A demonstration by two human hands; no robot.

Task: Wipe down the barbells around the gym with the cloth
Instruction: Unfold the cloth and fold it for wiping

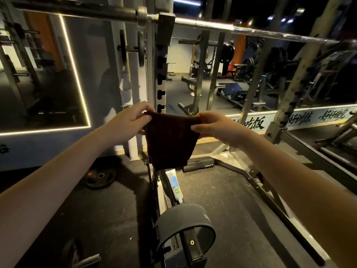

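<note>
Your cloth (171, 140) is a plain dark maroon, almost brown. The barbell (208, 24) is bright silver, with a duller grey sleeve. The belt (183, 213) is matte charcoal. The tube (173, 182) is white with a blue patch and green writing. The floor (222, 200) is black, speckled pale. The plate (109, 179) is black with a red mark.

Dim gym held dark rubber floor (222, 200), light-edged wall mirror (38, 78), steel rack upright (155, 78), loose weight plate (100, 177) lying flat.
</note>
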